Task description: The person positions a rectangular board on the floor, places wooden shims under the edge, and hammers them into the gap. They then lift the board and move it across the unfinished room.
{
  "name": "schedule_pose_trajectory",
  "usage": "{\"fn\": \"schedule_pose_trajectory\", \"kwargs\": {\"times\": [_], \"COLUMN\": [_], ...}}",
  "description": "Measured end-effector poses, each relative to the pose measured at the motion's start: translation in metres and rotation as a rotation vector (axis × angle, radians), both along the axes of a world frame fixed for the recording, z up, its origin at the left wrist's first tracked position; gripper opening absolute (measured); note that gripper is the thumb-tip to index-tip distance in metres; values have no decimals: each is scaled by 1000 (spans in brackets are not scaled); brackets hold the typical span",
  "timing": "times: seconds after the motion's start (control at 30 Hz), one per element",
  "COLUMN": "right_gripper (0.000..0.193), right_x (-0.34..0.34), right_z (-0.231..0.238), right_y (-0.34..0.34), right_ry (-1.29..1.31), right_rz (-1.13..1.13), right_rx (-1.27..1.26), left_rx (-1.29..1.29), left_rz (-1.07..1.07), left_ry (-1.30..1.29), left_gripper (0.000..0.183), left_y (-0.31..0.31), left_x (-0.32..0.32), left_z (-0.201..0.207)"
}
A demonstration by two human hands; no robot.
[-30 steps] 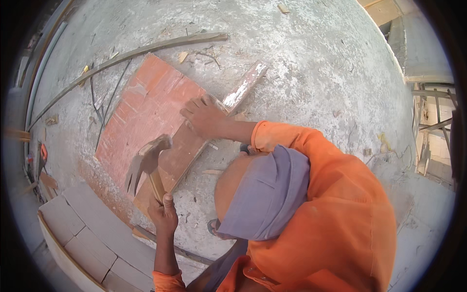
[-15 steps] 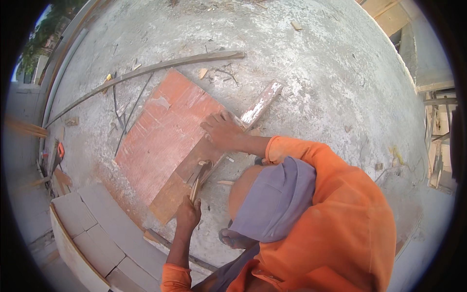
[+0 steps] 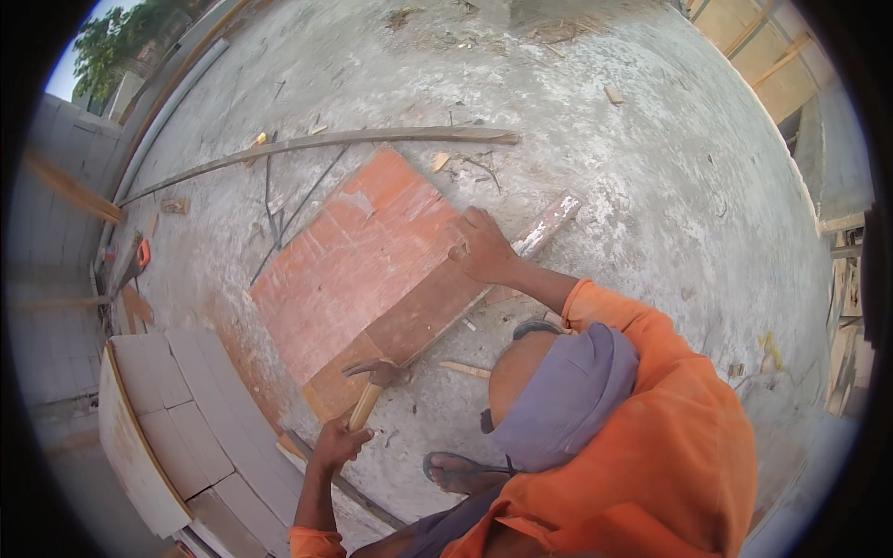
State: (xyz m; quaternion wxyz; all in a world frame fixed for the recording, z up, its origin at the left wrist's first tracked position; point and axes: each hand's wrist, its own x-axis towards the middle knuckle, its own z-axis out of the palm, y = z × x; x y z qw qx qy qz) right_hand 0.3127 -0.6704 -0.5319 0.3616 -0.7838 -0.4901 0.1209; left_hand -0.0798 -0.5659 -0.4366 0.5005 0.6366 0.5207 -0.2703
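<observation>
A claw hammer (image 3: pixel 365 402) is gripped by its wooden handle in my left hand (image 3: pixel 337 444), with its head over the near edge of a reddish board (image 3: pixel 349 246). That board lies tilted on the concrete, with a browner strip (image 3: pixel 433 312) along its near side. At the board's right corner, my right hand (image 3: pixel 484 249) rests with fingers bent and apart; I make out nothing held in it. A paint-spattered wooden batten (image 3: pixel 549 223) sticks out beyond this corner. My bent knee (image 3: pixel 516 372), under grey cloth, and a sandalled foot (image 3: pixel 465 472) are close by.
A long thin timber (image 3: pixel 326 141) and dark rods (image 3: pixel 312 200) lie beyond the board. Grey blocks (image 3: pixel 177 418) are stacked at the lower left, near an orange-handled saw (image 3: pixel 139 256). Small wood scraps (image 3: pixel 465 369) litter the concrete floor (image 3: pixel 670 205).
The view has shifted, so the board appears farther right. My left hand has drawn the hammer toward me and turned its head into view. My right hand's fingers have bent and shifted along the corner.
</observation>
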Motion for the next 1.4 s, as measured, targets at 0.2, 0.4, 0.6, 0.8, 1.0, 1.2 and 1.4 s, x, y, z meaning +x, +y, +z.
{"fn": "schedule_pose_trajectory", "kwargs": {"times": [0.2, 0.4, 0.6, 0.8, 1.0, 1.2, 1.4], "right_gripper": [48, 56, 42, 29, 37, 27, 32], "right_x": [68, 83, 61, 64, 34, 50, 25], "right_z": [-2, -28, -37, -62, -28, -51, 8], "right_y": [20, 52, 63, 54, 58, 53, 56], "right_ry": [193, 380, 786, 747, 805, 860, 929], "right_rz": [-201, -242, -168, 45, 14, -112, -253], "right_rx": [-142, -300, -411, -458, -565, -313, -89], "left_rx": [-210, -133, 621, 647, 547, 420, 438], "left_rz": [154, 112, 172, 423, 632, 851, 1159], "left_ry": [255, 252, 124, 65, -53, -213, -363], "left_gripper": [22, 34, 52, 66, 68, 69, 80], "left_y": [-23, 0, 83, 132, 133, 136, 143], "left_x": [-116, -170, -142, -100, -76, -45, -44], "left_z": [-18, -60, -76, -109, -141, -115, -79]}}
